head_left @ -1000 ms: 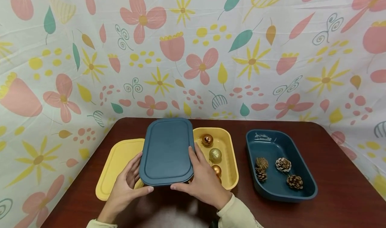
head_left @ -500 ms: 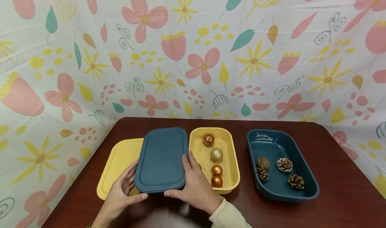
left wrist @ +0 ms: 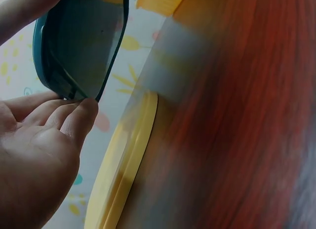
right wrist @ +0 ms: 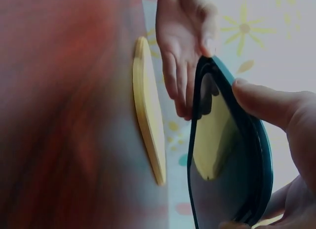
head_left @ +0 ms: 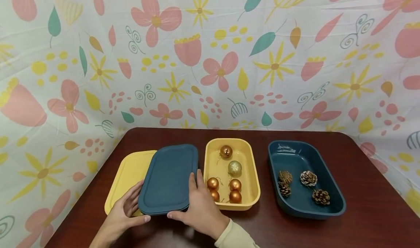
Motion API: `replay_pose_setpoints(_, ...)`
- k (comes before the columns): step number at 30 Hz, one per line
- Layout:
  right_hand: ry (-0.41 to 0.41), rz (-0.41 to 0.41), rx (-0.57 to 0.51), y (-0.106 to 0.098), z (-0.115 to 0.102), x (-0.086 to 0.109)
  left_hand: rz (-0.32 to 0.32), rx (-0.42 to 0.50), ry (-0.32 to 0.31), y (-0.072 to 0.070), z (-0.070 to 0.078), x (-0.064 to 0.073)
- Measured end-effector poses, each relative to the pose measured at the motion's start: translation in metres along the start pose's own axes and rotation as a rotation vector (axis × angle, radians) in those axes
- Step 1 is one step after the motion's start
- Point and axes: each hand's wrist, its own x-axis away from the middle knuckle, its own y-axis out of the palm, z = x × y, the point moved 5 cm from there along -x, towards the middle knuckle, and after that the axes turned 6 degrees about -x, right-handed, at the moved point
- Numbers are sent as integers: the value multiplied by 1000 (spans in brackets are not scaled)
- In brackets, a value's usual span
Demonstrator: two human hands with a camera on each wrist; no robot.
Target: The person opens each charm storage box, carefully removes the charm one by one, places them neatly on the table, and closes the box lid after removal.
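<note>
A dark blue rectangular lid [head_left: 168,178] is held above the table in both hands, partly over a yellow lid [head_left: 126,173]. My left hand [head_left: 119,213] holds its left edge, thumb at the near corner and fingertips along the side. On the opposite edge, my right hand [head_left: 201,206] grips it between thumb and fingers. In the right wrist view the blue lid [right wrist: 264,155] shows its glossy underside, clear of the yellow lid [right wrist: 145,110]. The left wrist view has the left fingers [left wrist: 81,120] against the rim of the blue lid [left wrist: 42,56].
Right of the lid stands a yellow box [head_left: 247,167] holding several copper and gold ball ornaments [head_left: 234,169]. A dark blue box [head_left: 323,167] with several pine cones [head_left: 308,178] is farther right. Behind the brown table [head_left: 262,226] hangs a floral cloth [head_left: 210,58].
Both hands have carried the blue lid left, down and nearer to me. More of the yellow box shows, including copper balls at its left side. The boxes stay in place.
</note>
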Motion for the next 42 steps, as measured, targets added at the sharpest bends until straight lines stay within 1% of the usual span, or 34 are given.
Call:
replay_pose_setpoints(4, 36, -6, -18, 9, 1, 2, -21, -17, -11, -3, -3, 1)
replay_pose_setpoints(10, 36, 1, 8, 17, 8, 4, -36, -30, -57, -5, -9, -2)
replay_pose_setpoints(13, 51, 1, 15, 19, 12, 4, -47, -41, -49, -4, -10, -4)
replay_pose_setpoints(17, 72, -2, 11, 22, 14, 4, -62, -67, -17, -4, -9, -7)
replay_pose_setpoints(19, 87, -11, 3, 24, 16, 3, -65, -78, -23, -3, -8, -8)
replay_pose_setpoints(22, 115, -23, -7, 26, 18, 3, -65, -98, -43, -3, -8, -10)
replay_pose_setpoints(25, 127, -23, -2, 28, 20, 2, -63, -129, -79, -2, -8, -12)
replay_pose_setpoints(29, 118, -33, 58, 30, 21, 4, -74, -173, -136, -1, -8, -13)
replay_pose_setpoints(31, 108, -34, 98, 31, 21, 5, -79, -196, -151, -1, -8, -13)
replay_pose_setpoints(34, 88, -12, 154, 32, 21, 6, -72, -219, -161, 1, -7, -14)
replay_pose_setpoints(37, 77, 10, 175, 32, 21, 6, -71, -226, -166, 4, -8, -14)
replay_pose_setpoints(42, 82, 12, 177, 34, 22, 5, -56, -231, -188, 7, -11, -13)
